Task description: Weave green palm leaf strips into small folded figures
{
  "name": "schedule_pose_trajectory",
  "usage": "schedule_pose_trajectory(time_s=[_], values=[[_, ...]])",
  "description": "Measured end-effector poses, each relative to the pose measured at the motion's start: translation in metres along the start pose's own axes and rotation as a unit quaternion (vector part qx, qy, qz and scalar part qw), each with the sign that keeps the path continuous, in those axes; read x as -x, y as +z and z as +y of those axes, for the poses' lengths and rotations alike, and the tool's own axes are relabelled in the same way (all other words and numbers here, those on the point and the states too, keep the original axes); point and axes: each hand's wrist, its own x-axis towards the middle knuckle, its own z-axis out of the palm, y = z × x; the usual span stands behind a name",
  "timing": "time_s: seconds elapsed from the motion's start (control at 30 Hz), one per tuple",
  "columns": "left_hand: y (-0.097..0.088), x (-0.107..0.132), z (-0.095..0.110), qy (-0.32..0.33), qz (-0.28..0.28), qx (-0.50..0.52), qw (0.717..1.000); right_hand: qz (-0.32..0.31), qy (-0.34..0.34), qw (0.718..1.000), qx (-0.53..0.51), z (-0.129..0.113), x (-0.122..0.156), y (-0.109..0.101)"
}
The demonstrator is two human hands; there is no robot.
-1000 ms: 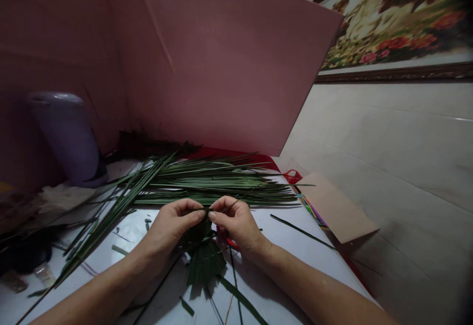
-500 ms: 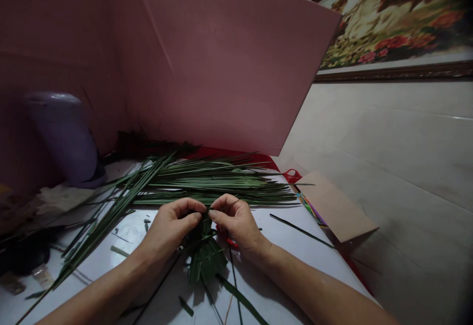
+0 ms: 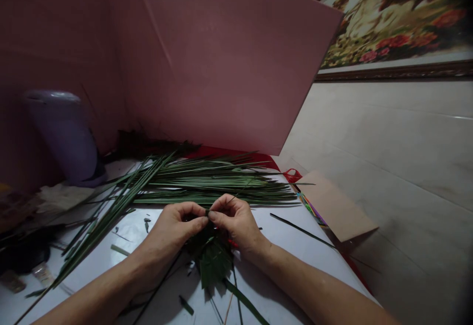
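Pink panelling (image 3: 229, 59) rises well beyond the fingers (image 3: 198, 223), and a white surface (image 3: 284, 236) spreads beneath them. Through my head camera I see the left hand (image 3: 172, 226) and the right hand (image 3: 238, 224) brought almost together, each with thumb and forefinger pinched, gripping the upper end of a dark green leaf piece (image 3: 215, 266). Its fanned part is just below the fingers, on the near side; I cannot tell whether it rests on the surface. Something red (image 3: 232, 243) shows partly hidden under the right-hand fingers. Just past the fingertips I have a spread of long green leaves (image 3: 221, 182), with more slanting down to their left. Farther left of the fingers stands a purple container (image 3: 64, 133). Right of them lies a single narrow strip (image 3: 301, 229), and beyond it a cardboard sheet (image 3: 340, 207). Nearer to me than the fingers lies a short leaf scrap (image 3: 185, 305).
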Motion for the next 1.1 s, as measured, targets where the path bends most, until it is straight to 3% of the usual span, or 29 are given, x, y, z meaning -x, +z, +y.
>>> schedule_pose_trajectory(time_s=[0.17,0.4,1.1], values=[[-0.0020,-0.0057,-0.0033,0.016,0.034,-0.036,0.999,0.004,0.003,1.000,0.022,0.0024,-0.0005,-0.0015],[-0.0013,-0.0071,-0.0041,0.027,0.041,-0.050,0.997,-0.003,0.004,0.999,0.032,0.0057,-0.0017,-0.0033],[-0.0050,-0.0084,-0.0090,0.006,-0.011,-0.020,1.000,-0.003,-0.009,0.999,0.048,0.0052,-0.0014,-0.0034]])
